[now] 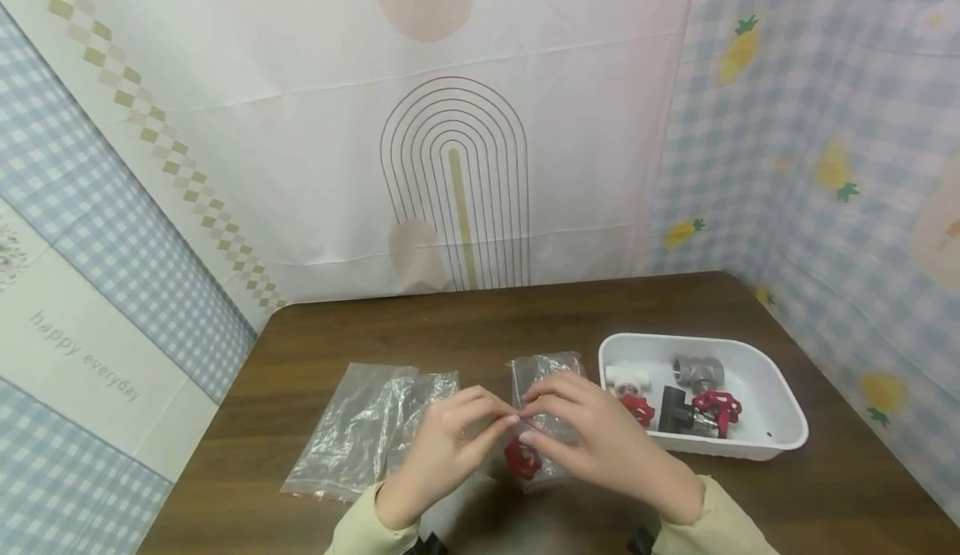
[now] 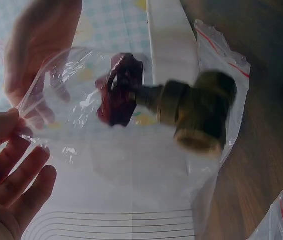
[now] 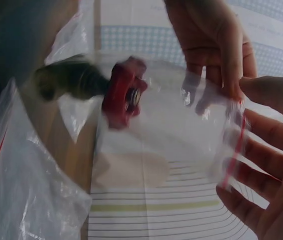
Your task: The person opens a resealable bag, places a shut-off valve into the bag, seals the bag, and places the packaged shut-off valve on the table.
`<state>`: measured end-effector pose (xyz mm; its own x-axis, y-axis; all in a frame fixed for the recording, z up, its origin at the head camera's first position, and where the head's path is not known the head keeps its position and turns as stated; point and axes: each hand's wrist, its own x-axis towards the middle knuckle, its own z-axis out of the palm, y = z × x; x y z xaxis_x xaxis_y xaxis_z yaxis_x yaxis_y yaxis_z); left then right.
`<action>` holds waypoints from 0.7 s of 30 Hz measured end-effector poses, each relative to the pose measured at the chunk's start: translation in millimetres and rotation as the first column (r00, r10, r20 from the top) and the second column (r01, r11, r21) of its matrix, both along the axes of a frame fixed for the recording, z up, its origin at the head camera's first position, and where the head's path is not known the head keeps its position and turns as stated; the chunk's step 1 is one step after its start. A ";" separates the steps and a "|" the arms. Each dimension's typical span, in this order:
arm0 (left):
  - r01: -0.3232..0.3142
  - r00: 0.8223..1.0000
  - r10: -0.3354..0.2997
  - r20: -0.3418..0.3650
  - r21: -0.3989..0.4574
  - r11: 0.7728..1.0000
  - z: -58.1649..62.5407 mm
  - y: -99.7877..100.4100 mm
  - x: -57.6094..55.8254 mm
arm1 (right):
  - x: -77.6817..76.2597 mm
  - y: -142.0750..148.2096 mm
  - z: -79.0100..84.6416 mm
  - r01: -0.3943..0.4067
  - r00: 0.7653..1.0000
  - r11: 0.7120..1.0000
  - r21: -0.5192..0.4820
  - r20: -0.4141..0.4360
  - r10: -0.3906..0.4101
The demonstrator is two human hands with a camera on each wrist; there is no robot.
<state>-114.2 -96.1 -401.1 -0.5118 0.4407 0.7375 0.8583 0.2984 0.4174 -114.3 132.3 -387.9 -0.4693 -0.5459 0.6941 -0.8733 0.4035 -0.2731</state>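
In front of me both hands hold up a clear zip bag (image 3: 181, 125) by its top edge, which has a red seal line. My left hand (image 1: 450, 434) pinches that edge between thumb and fingertips; in the left wrist view its fingers spread beside the bag. Close against it, my right hand (image 1: 585, 430) pinches the same edge with thumb and forefinger. A gate valve (image 2: 201, 105) with a brass-coloured body and a red handwheel (image 3: 124, 95) hangs at the bag's lower end, handwheel uppermost. From the head view the valve's body is mostly hidden below its handwheel (image 1: 522, 458).
Flat clear zip bags (image 1: 348, 430) lie to the left on the brown table (image 1: 450, 330), and another bag (image 1: 551, 367) lies behind my hands. To the right stands a white tray (image 1: 783, 422) with red-handled valves (image 1: 720, 409) and a grey metal fitting (image 1: 697, 372). Printed cloth hangs behind.
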 end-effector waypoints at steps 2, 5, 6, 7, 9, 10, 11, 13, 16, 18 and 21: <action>-0.003 1.000 0.003 -0.012 -0.004 1.000 0.1 1.0 1.4 | -0.1 -2.3 0.2 -0.011 1.000 1.000 0.005 0.006 0.011; -0.006 1.000 0.005 -0.021 -0.003 1.000 0.9 2.1 3.6 | -0.8 -4.5 0.4 0.006 1.000 1.000 0.019 -0.003 -0.006; -0.007 1.000 0.007 -0.020 0.000 1.000 1.2 2.3 4.2 | -0.8 -5.1 0.3 0.010 1.000 1.000 0.022 -0.008 -0.010; -0.006 1.000 0.006 -0.019 0.003 1.000 1.6 2.6 4.4 | -0.8 -5.5 0.3 0.014 1.000 1.000 0.023 -0.010 -0.014; -0.005 1.000 0.005 -0.014 0.008 1.000 2.6 3.0 4.9 | -0.7 -6.1 0.1 0.022 1.000 1.000 0.022 -0.015 -0.021; -0.005 1.000 0.005 -0.011 0.011 1.000 2.9 3.1 5.0 | -0.5 -6.3 0.0 0.023 1.000 1.000 0.019 -0.014 -0.023; -0.006 1.000 0.006 -0.008 0.013 1.000 3.3 3.2 5.1 | -0.3 -6.5 -0.1 0.026 1.000 1.000 0.017 -0.015 -0.026; -0.009 1.000 0.009 -0.001 0.012 1.000 4.0 3.2 5.2 | 0.0 -6.6 0.0 0.025 1.000 1.000 0.008 -0.019 -0.025; -0.026 1.000 0.026 -0.011 -0.014 1.000 5.3 3.2 5.5 | 0.6 -6.6 0.3 0.027 0.999 1.000 -0.005 -0.032 -0.028; -0.042 0.999 0.041 -0.029 -0.038 0.998 6.5 3.1 6.1 | 0.9 -6.6 0.6 0.026 0.999 1.000 -0.013 -0.039 -0.026; -0.064 0.996 0.059 -0.066 -0.074 0.995 7.8 2.9 7.7 | 1.1 -6.6 0.6 0.018 0.999 1.000 -0.019 -0.048 -0.019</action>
<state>-106.5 -93.1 -393.2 -0.4933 0.4657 0.7347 0.8612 0.3806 0.3369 -113.1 125.7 -387.4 -0.4449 -0.5243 0.7260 -0.8780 0.4151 -0.2383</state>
